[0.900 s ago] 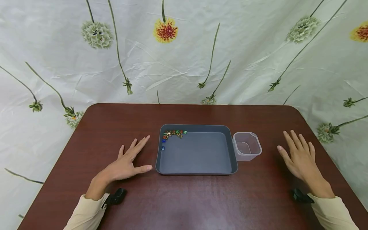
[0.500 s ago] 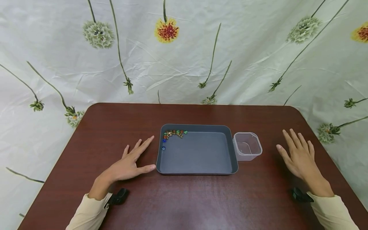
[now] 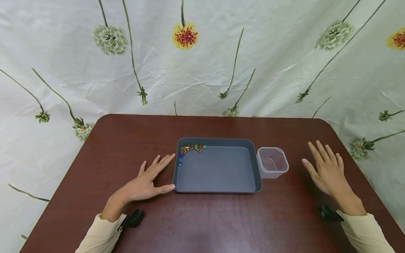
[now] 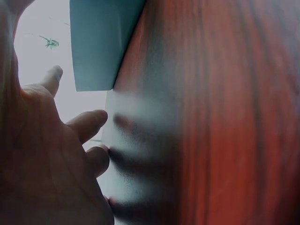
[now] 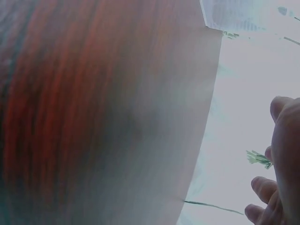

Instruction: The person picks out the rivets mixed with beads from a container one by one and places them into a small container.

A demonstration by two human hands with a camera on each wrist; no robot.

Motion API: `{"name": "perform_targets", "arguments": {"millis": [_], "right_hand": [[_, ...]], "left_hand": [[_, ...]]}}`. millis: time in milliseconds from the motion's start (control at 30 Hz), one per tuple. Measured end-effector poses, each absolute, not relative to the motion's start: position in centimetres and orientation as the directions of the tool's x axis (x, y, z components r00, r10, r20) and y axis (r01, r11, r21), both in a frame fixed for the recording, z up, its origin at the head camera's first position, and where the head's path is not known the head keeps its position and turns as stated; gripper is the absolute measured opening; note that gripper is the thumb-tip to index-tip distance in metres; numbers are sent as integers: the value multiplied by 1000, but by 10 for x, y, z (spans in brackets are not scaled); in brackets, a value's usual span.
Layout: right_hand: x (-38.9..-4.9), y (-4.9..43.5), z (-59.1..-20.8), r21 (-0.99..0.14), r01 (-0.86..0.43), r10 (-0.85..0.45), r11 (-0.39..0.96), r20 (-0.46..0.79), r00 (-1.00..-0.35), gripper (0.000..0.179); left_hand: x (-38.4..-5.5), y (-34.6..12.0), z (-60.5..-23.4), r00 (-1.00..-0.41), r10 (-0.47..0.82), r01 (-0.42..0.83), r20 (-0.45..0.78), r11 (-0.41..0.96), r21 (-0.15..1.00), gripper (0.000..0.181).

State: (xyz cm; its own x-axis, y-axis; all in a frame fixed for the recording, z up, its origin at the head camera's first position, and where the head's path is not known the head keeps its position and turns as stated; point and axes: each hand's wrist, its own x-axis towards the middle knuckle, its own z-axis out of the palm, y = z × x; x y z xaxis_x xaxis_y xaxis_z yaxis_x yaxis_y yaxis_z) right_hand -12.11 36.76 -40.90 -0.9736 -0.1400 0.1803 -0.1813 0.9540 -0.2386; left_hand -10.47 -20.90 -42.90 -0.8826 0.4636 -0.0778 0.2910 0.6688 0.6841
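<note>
My left hand point(image 3: 141, 185) is at the left side of a grey tray point(image 3: 218, 172), fingers spread and straight, with the thumb and index fingertips at its left rim. Whether they touch the rim I cannot tell. In the left wrist view the tray's side wall point(image 4: 96, 47) stands just beyond the fingers. Several small shiny beads or bells point(image 3: 191, 146) in gold, red, green and blue lie along the tray's far left corner. On the right, my right hand point(image 3: 330, 175) holds nothing; its fingers are extended, apart from a clear plastic container point(image 3: 272, 163).
The container stands against the tray's right side. Both rest on a dark reddish-brown table point(image 3: 202, 221) with rounded far corners. Behind it hangs a white cloth point(image 3: 202, 70) printed with flowers. A black wrist camera point(image 3: 134, 218) sits under the left wrist.
My left hand has moved right, up to the tray's left rim. The right hand has shifted slightly to the left. Tray, beads and container stay in place.
</note>
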Motion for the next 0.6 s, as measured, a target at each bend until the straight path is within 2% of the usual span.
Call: {"name": "perform_targets", "arguments": {"millis": [600], "right_hand": [[-127, 359, -402, -238, -221, -173, 946, 207, -963, 65]], "left_hand": [[-104, -206, -430, -881, 463, 286, -96, 683, 672, 86]]}}
